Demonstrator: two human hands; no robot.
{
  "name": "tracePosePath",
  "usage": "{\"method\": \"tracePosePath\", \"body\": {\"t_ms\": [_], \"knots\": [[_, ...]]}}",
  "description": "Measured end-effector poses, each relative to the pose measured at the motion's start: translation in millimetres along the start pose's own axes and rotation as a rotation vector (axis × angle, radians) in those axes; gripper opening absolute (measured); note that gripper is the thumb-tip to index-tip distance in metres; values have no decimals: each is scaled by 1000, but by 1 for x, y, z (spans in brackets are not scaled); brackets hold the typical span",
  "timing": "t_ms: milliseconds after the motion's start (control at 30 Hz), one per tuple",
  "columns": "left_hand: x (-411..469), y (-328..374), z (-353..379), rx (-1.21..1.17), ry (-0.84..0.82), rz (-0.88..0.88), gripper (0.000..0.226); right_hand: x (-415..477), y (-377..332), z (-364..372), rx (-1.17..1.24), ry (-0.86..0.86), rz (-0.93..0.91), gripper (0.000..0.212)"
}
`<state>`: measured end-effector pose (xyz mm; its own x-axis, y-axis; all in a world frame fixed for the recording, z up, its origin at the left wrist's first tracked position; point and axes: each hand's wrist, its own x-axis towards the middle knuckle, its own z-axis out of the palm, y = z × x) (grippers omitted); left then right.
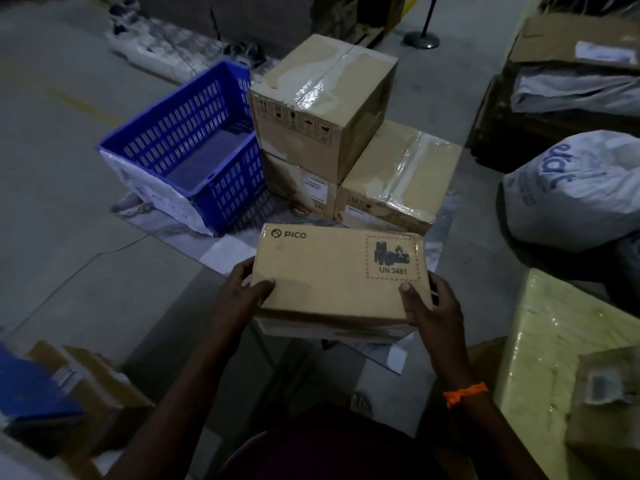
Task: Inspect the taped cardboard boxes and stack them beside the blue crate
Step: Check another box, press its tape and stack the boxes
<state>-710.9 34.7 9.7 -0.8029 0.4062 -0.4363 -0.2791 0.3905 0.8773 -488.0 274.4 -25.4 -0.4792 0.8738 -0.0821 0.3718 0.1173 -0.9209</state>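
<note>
I hold a flat brown cardboard box (332, 271) printed with "PICO" and a red-bordered "UN 3481" label in front of me, above the floor. My left hand (242, 292) grips its near left corner, thumb on top. My right hand (429, 306) grips the near right corner, thumb on top. Beyond it stands the blue crate (194, 147), with nothing visible inside. To the crate's right, a taped box (322, 102) sits on a lower box (304, 188), and a third taped box (398, 178) stands on the floor beside them.
A white filled sack (571, 192) lies at the right. A yellow wrapped bundle (561, 348) with a small box on it stands near right. More cartons (86, 389) sit at the near left. A stanchion base (420, 39) and stacked goods are at the back.
</note>
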Motion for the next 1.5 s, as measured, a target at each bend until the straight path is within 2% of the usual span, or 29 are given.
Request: {"method": "tracePosePath", "body": {"t_ms": [100, 167, 267, 333, 433, 500, 567, 667, 733, 800, 867, 967, 1000, 1133, 1367, 1500], "knots": [[12, 16, 0, 31, -23, 37, 71, 9, 2, -4, 88, -9, 33, 40], [21, 26, 0, 61, -35, 44, 74, 19, 0, -7, 120, -20, 54, 46], [28, 38, 4, 89, -65, 64, 57, 38, -8, -7, 144, -124, 151, 65], [27, 44, 7, 49, -69, 65, 45, 43, -18, -3, 87, -208, 127, 69], [22, 43, 2, -8, -2, 54, 39, 39, -33, 7, 85, -224, 78, 61], [18, 39, -9, -33, 82, 79, 48, 31, -41, 11, 117, -219, 57, 52], [11, 38, -19, -133, 171, 109, 55, 22, -44, 15, 175, -217, 54, 52], [5, 32, -27, -409, 305, 61, 53, 11, -40, 21, 242, -166, 82, 65], [1, 25, -24, -514, 309, 4, 56, 6, -28, 24, 265, -114, 121, 66], [-5, 12, -16, -542, 288, -62, 49, -1, -18, 23, 252, -60, 149, 62], [-10, -5, -6, -514, 246, -93, 35, -10, -14, 18, 208, -28, 145, 53], [-7, -38, 1, -430, 197, -94, 48, -20, -2, 10, 173, -53, 145, 36], [-6, -46, 2, -402, 199, -100, 44, -22, 6, 9, 154, -74, 146, 33], [-3, -70, 8, -307, 217, -118, 21, -32, 32, 10, 70, -101, 185, 34], [10, -60, 4, -235, 169, -103, 11, -6, 46, 13, 24, -95, 193, 35], [31, -40, -6, -77, 53, -51, 36, 37, 34, 24, -10, -143, 222, 42]]}}
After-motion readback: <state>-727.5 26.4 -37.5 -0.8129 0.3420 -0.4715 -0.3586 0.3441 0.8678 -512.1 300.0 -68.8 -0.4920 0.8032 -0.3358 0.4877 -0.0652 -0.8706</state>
